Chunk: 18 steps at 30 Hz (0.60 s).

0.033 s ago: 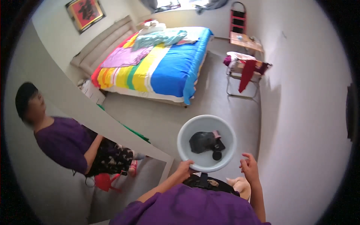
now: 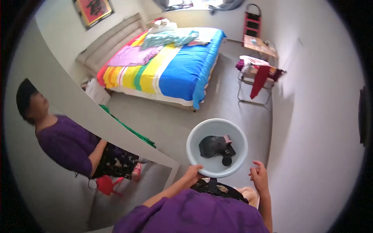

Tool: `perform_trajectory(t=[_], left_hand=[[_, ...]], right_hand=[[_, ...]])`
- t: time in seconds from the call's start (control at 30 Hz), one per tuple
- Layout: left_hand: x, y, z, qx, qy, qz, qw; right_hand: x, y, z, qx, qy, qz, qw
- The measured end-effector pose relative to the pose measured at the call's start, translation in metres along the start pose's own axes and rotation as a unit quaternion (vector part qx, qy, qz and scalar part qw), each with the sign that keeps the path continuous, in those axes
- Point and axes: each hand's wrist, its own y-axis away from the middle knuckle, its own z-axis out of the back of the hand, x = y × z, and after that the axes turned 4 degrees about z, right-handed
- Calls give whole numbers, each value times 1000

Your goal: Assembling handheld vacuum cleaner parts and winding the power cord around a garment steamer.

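A round pale blue-grey basin (image 2: 210, 166) is held out in front of my waist. My left hand (image 2: 193, 174) grips its near left rim, thumb over the edge. Inside lies a dark grey, soft-looking bundle (image 2: 211, 146), its kind unclear. Beside it are a small pink item (image 2: 227, 139) and a round black piece (image 2: 226, 160), perhaps a lid. My right hand (image 2: 259, 176) is raised to the right of the basin, apart from it, fingers loosely bent and spread, nothing visible in them.
A bed (image 2: 178, 75) with a striped, colourful cover stands ahead. On the right, a folding chair (image 2: 254, 83) bears clothes near a small table (image 2: 262, 47) and step ladder (image 2: 252, 24). At left, a mirror (image 2: 62, 186) reflects a red stool. Green fabric (image 2: 128, 128) lies along its edge.
The view has shifted slightly, so the room and basin sit a little farther right in the picture. Both hands keep much the same pose.
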Motion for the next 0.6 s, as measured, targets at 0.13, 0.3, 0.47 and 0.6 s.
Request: perform_trajectory(t=[0.13,0.3,0.47,0.6], left_hand=[[-58,-30,-15,-16,57,1,998],[-121,-75,0,-30,106,-65,992],[-173,-90,29,-102,148,-101,978],[-210,-103,61,-168,191,-176,951]], right_hand=[[-9,-61,-16,-21,27,-36,999],[2,-149,-54,17,23,-26,999],[31,-234,-113,141,9,-51,989],[46,-327,-163,235,38,-23,971]])
